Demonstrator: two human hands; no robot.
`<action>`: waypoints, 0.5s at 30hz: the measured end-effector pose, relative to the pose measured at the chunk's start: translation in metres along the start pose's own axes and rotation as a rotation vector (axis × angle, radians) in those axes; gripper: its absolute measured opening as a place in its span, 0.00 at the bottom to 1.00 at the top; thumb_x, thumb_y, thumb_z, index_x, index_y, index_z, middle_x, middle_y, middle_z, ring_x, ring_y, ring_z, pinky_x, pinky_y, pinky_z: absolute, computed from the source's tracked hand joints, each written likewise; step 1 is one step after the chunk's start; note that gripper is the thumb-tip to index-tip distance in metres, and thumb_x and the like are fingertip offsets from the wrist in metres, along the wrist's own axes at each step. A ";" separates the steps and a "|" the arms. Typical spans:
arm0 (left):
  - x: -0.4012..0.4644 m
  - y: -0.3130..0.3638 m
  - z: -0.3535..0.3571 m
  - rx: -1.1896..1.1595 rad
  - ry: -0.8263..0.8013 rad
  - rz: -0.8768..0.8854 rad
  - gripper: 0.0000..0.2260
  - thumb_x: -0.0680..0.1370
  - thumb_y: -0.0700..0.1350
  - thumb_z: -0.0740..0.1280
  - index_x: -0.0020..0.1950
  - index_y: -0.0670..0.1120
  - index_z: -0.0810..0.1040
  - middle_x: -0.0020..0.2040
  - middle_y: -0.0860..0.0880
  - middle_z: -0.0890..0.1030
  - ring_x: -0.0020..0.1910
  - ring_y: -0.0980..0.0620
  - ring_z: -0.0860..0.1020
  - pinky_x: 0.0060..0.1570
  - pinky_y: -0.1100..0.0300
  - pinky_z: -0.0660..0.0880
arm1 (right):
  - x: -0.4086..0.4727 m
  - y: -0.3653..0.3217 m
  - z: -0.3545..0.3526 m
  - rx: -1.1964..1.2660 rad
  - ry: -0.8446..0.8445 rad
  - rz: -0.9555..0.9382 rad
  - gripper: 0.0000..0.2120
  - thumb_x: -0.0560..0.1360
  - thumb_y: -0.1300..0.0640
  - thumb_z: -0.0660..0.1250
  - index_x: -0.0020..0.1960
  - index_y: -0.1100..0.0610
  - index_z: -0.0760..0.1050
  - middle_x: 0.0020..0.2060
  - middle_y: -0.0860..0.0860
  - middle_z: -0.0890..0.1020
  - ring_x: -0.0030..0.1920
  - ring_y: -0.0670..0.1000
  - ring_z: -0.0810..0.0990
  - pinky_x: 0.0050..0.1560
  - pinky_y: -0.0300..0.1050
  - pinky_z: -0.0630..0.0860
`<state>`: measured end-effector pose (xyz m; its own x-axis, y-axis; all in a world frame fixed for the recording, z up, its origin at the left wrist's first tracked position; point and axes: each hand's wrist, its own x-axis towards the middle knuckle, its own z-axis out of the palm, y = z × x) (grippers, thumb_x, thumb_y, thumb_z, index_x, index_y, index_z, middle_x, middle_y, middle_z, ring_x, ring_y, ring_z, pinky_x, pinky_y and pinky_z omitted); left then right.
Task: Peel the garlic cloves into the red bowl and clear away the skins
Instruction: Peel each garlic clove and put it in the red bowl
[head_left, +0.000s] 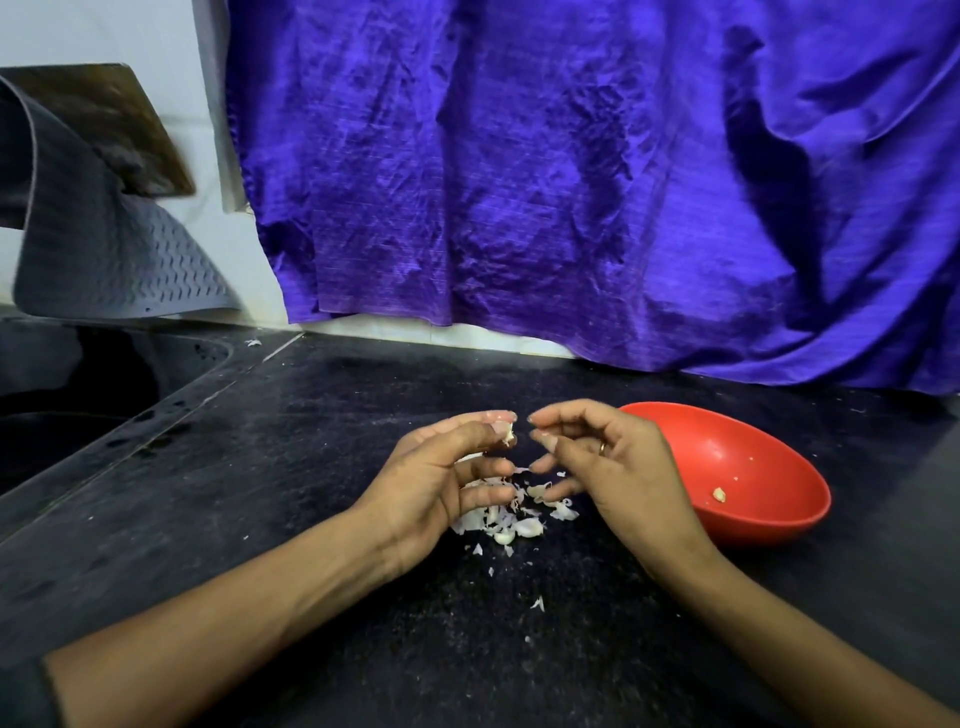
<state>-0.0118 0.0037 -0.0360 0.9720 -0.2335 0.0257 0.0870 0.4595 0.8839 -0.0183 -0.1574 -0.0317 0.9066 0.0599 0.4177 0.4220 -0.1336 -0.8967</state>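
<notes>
My left hand pinches a small garlic clove with bits of skin on it between thumb and forefinger, a little above the black counter. My right hand hovers just to the right of the clove with its fingers curled inward and nothing visibly held. Below both hands lies a pile of white garlic skins. The red bowl sits tilted on the counter just right of my right hand, with one small garlic piece and a few crumbs inside.
Loose skin flakes lie on the black counter toward me. A dark sink lies at the left, with a grey mat hanging above it. A purple cloth covers the wall behind.
</notes>
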 end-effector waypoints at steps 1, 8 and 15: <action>0.000 0.000 -0.001 0.008 -0.002 0.009 0.09 0.73 0.38 0.69 0.53 0.39 0.81 0.40 0.47 0.82 0.31 0.55 0.79 0.27 0.63 0.77 | -0.001 0.001 0.001 -0.012 -0.010 0.005 0.10 0.76 0.68 0.65 0.46 0.55 0.81 0.38 0.53 0.83 0.35 0.48 0.82 0.32 0.44 0.80; -0.001 -0.002 -0.003 0.048 0.029 0.077 0.11 0.67 0.40 0.72 0.48 0.39 0.82 0.40 0.45 0.83 0.34 0.55 0.81 0.29 0.64 0.78 | -0.003 -0.001 0.002 -0.049 -0.035 -0.010 0.05 0.75 0.63 0.69 0.45 0.57 0.84 0.35 0.52 0.84 0.35 0.48 0.82 0.34 0.45 0.81; -0.002 -0.004 -0.003 0.128 0.039 0.147 0.09 0.66 0.39 0.73 0.44 0.38 0.84 0.40 0.42 0.84 0.35 0.53 0.81 0.31 0.63 0.79 | -0.002 0.000 0.001 -0.087 -0.050 -0.027 0.06 0.75 0.63 0.68 0.44 0.59 0.84 0.34 0.54 0.84 0.34 0.49 0.83 0.34 0.45 0.81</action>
<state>-0.0138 0.0048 -0.0409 0.9801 -0.1378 0.1431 -0.0825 0.3728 0.9242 -0.0201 -0.1567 -0.0326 0.8949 0.1137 0.4315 0.4462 -0.2168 -0.8683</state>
